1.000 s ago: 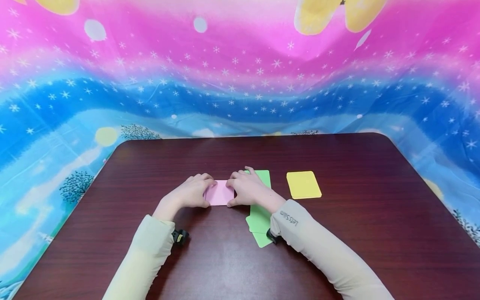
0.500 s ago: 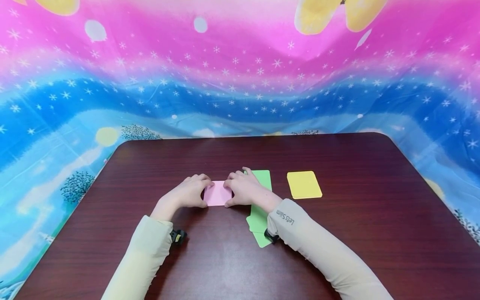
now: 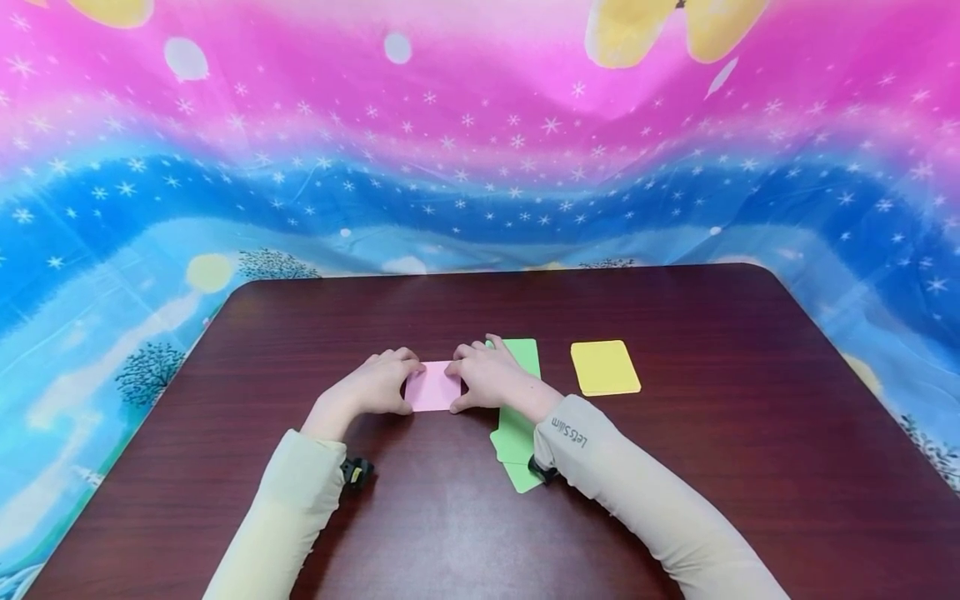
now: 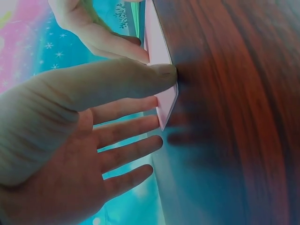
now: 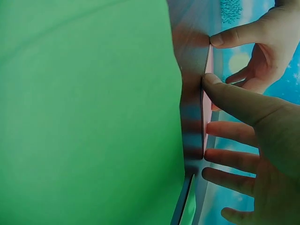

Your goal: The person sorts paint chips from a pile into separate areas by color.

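A small pile of pink cards (image 3: 433, 387) lies on the dark wooden table between my two hands. My left hand (image 3: 381, 387) grips its left end, the thumb (image 4: 117, 83) at the near edge and fingertips touching the far side. At the opposite end, my right hand (image 3: 487, 377) pinches the pile in the same manner, with some fingers spread. In the right wrist view the pink pile (image 5: 209, 65) appears almost edge-on. Green cards (image 3: 517, 437) lie under my right wrist, partly hidden by that hand and forearm.
To the right sits a neat stack of yellow cards (image 3: 606, 367). The green cards overlap unevenly in a column running toward me. A patterned pink and blue cloth (image 3: 450, 167) hangs behind the table (image 3: 420, 517).
My right hand has shifted slightly left against the pink pile. The left end of the pile, with offset edges showing earlier, now looks more even. Green and yellow cards stay put.
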The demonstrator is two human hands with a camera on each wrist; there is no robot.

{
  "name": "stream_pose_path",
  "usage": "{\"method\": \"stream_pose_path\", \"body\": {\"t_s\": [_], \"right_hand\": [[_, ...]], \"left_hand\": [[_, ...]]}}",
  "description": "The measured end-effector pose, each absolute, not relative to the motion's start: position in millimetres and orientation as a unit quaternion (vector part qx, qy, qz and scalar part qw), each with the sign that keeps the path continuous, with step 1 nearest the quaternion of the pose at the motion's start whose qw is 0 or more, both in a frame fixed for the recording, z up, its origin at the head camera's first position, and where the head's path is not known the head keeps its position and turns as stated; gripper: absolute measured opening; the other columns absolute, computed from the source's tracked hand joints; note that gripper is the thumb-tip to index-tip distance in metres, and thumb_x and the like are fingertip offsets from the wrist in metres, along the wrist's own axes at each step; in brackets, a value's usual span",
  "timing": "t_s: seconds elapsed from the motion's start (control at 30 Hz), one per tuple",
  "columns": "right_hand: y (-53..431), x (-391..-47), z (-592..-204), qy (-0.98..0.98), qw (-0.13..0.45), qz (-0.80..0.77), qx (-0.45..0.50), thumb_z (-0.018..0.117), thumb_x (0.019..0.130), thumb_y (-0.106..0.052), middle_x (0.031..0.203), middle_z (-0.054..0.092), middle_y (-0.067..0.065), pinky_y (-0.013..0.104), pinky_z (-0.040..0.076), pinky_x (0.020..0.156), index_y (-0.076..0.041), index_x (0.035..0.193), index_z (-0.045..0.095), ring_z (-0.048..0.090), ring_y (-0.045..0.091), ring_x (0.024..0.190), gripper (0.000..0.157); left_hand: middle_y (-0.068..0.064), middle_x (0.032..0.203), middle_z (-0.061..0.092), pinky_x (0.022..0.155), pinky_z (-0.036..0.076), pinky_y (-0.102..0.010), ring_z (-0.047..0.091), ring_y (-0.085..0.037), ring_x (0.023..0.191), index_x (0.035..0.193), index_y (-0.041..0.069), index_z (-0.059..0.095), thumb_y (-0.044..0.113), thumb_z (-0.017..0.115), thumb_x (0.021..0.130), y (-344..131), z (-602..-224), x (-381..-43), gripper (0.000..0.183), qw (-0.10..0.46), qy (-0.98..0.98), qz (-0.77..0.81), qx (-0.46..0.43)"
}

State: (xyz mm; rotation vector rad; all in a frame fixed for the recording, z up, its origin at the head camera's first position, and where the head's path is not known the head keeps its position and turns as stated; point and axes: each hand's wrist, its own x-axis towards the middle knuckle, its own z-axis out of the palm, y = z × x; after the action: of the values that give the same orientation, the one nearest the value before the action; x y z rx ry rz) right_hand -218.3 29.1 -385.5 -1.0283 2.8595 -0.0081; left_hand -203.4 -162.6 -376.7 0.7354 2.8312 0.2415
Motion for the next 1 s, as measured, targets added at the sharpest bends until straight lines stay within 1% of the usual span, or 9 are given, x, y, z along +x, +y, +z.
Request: {"method": "stream_pose_path", "body": {"t_s": [0.27, 0.47, 0.63, 0.8, 1.0], "right_hand": [[33, -217, -380, 0.937, 0.057, 0.001, -0.344, 0.066, 0.074, -0.053, 0.121, 0.054, -0.003, 0.051, 0.018, 0.105, -0.026, 0.12, 0.06, 0.049, 0.02, 0.113, 0.054], [41, -216, -375, 0.938, 0.053, 0.005, -0.343, 0.065, 0.076, -0.052, 0.12, 0.055, -0.003, 0.051, 0.018, 0.105, -0.025, 0.118, 0.06, 0.049, 0.021, 0.113, 0.051], [49, -213, -372, 0.938, 0.053, -0.001, -0.343, 0.066, 0.076, -0.05, 0.119, 0.056, -0.003, 0.051, 0.018, 0.105, -0.023, 0.12, 0.059, 0.048, 0.021, 0.115, 0.052], [57, -207, -370, 0.935, 0.052, -0.01, -0.35, 0.066, 0.077, -0.048, 0.119, 0.057, -0.002, 0.05, 0.019, 0.106, -0.021, 0.121, 0.058, 0.047, 0.021, 0.117, 0.053], [69, -200, -367, 0.937, 0.033, -0.018, -0.348, 0.067, 0.076, -0.047, 0.118, 0.058, -0.003, 0.051, 0.018, 0.106, -0.02, 0.12, 0.059, 0.047, 0.021, 0.117, 0.052]], "left_hand": [[-0.012, 0.118, 0.051, 0.091, 0.037, -0.046, 0.047, -0.029, 0.107, 0.117, 0.002, 0.057, 0.017, 0.073, 0.067, -158, -373, -200, 0.055, 0.093, 0.959, 0.074, 0.258], [-0.01, 0.117, 0.052, 0.09, 0.037, -0.045, 0.047, -0.028, 0.107, 0.118, 0.004, 0.057, 0.019, 0.073, 0.067, -154, -368, -199, 0.055, 0.075, 0.956, 0.073, 0.273], [-0.009, 0.115, 0.053, 0.089, 0.037, -0.044, 0.049, -0.028, 0.106, 0.118, 0.004, 0.057, 0.019, 0.072, 0.068, -149, -367, -197, 0.054, 0.06, 0.953, 0.075, 0.288], [-0.009, 0.117, 0.053, 0.091, 0.036, -0.044, 0.048, -0.027, 0.108, 0.119, 0.005, 0.057, 0.019, 0.072, 0.069, -142, -369, -190, 0.054, 0.066, 0.951, 0.082, 0.289], [-0.008, 0.119, 0.053, 0.094, 0.035, -0.042, 0.047, -0.026, 0.11, 0.12, 0.006, 0.056, 0.025, 0.072, 0.07, -133, -370, -185, 0.056, 0.06, 0.948, 0.098, 0.298]]}}
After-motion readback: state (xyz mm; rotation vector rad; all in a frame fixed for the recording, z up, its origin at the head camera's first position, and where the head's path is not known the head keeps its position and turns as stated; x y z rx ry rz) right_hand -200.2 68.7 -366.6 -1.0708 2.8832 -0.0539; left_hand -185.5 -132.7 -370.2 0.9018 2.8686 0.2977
